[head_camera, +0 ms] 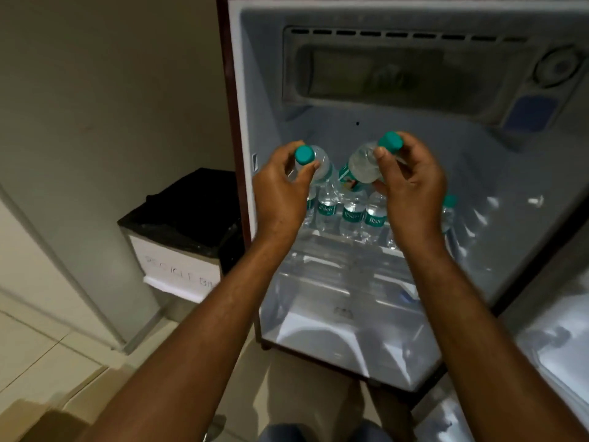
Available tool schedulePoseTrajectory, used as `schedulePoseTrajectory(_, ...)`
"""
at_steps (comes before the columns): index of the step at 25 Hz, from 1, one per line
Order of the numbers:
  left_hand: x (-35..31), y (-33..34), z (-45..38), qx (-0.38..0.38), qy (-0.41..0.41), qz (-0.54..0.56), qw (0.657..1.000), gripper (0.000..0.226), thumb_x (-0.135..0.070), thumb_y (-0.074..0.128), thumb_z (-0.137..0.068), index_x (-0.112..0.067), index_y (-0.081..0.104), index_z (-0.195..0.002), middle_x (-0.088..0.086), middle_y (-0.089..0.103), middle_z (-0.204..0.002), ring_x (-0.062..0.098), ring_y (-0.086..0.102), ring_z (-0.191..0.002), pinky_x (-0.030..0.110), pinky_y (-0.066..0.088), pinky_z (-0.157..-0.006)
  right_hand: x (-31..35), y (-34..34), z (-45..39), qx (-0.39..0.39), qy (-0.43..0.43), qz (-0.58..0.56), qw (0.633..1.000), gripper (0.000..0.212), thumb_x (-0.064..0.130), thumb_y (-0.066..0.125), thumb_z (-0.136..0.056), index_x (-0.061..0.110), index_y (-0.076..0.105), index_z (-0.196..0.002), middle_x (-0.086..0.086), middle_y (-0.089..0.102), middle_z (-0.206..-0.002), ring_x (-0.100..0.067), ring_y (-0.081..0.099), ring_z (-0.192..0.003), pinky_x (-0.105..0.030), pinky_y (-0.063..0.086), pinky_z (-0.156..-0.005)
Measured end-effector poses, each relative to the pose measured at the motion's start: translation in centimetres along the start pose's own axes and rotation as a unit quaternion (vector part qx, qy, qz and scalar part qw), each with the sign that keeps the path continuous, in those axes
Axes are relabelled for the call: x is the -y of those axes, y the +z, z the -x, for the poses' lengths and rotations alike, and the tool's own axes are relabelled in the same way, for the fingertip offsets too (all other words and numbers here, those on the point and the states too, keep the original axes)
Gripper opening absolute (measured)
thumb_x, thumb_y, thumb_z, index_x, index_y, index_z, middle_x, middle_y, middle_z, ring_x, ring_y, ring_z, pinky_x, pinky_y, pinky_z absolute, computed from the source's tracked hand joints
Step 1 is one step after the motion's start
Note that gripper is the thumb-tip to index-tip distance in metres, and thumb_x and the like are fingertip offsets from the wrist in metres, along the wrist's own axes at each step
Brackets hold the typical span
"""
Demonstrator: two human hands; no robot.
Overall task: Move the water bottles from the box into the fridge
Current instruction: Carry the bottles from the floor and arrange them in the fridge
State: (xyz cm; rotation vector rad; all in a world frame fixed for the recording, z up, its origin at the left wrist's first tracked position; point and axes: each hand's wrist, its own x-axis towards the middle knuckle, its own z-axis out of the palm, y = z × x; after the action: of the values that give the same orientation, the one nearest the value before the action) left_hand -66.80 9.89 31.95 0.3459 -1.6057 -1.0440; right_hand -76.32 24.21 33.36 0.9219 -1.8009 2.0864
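My left hand (pixel 280 189) grips bottle (pixel 314 162) near cap, my right hand (pixel 411 183) grips second bottle (pixel 363 167); both held at frame centre, above shelf row (pixel 347 215) already standing inside fridge (pixel 255 100). Task partly done. Box not visible; remaining count unknown.

Indoor room, likely office pantry or hotel-type space, exact kind not determinable. Small single-door fridge (pixel 398 186) seen standing open on pale tiled floor (pixel 38 362), stocked with row of identical branded water bottles (pixel 350 215). Bin (pixel 181 237) lined with black bag, hand-lettered label partly readable, placed beside fridge against plain wall (pixel 111 90).
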Motion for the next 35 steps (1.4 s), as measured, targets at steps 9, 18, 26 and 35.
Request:
schedulePoseTrajectory(9,4.3,7.4,-5.7,-0.042,-0.070,0.047,0.996,0.032,-0.011,0.072,-0.090,-0.013,0.062,-0.121,-0.006,0.064,-0.111,0.005,0.061,-0.101,0.000,0.045,-0.078,-4.5,4.1,-6.0,-0.116,0.030,-0.060,0.991,0.028,0.022,0.060,-0.100,0.015,0.052,-0.126,0.002,0.064,-0.116,-0.015,0.065,-0.110,-0.047,0.056,-0.096)
schedulePoseTrajectory(18,10.0,11.3,-12.6,0.059,-0.106,-0.113,0.986,0.032,-0.005,0.065,-0.093,-0.007,0.063,-0.125,0.007,0.066,-0.126,0.020,0.061,-0.116,0.017,0.043,-0.089,-11.0,6.3,-13.2,-0.049,0.076,0.075,0.993,0.033,0.013,0.063,-0.098,0.008,0.057,-0.130,-0.012,0.058,-0.132,-0.023,0.060,-0.120,-0.030,0.051,-0.104)
schedulePoseTrajectory(26,12.5,12.6,-17.9,0.330,-0.065,-0.436,0.835,0.033,-0.034,0.061,-0.095,-0.010,0.069,-0.116,0.010,0.068,-0.119,0.021,0.060,-0.093,0.030,0.043,-0.076,-14.3,7.6,-16.6,0.169,0.137,0.297,0.930,0.031,0.027,0.066,-0.097,0.015,0.062,-0.125,-0.006,0.064,-0.126,-0.019,0.059,-0.102,-0.032,0.051,-0.089)
schedulePoseTrajectory(35,15.3,13.3,-18.1,0.401,-0.124,-0.460,0.782,0.046,-0.031,0.074,-0.088,-0.008,0.063,-0.127,0.009,0.066,-0.123,0.023,0.064,-0.107,0.028,0.051,-0.082,-17.0,8.1,-17.3,0.303,0.163,0.388,0.855,0.032,0.033,0.069,-0.093,0.016,0.067,-0.121,-0.005,0.067,-0.115,-0.019,0.062,-0.096,-0.028,0.048,-0.075)
